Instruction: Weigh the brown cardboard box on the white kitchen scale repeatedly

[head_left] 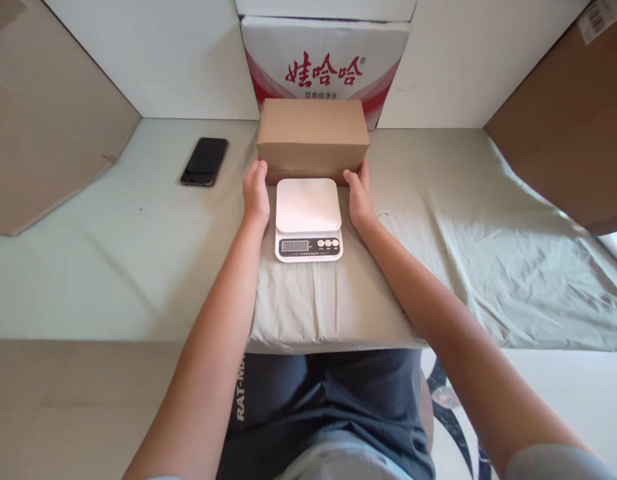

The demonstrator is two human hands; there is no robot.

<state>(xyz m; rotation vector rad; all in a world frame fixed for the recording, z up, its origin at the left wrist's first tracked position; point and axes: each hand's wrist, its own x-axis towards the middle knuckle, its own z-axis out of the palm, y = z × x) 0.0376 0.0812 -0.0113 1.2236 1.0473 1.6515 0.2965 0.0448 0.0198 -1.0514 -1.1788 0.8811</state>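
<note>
A closed brown cardboard box (313,123) is held between my two hands, just behind a white digital kitchen scale (308,205). My left hand (256,190) grips the box's lower left corner, its thumb on the front face and the other fingers mostly hidden along the side. At the lower right corner, my right hand (359,190) holds it the same way. Nothing rests on the scale's platform, and its display shows faint digits I cannot read. Whether the box touches the cloth is hidden behind the scale.
A black smartphone (204,161) lies to the left on the pale green cloth (188,267). Behind the held box stands a white and red carton (323,40) with Chinese lettering. Large cardboard panels rise at the left (48,127) and right (563,127).
</note>
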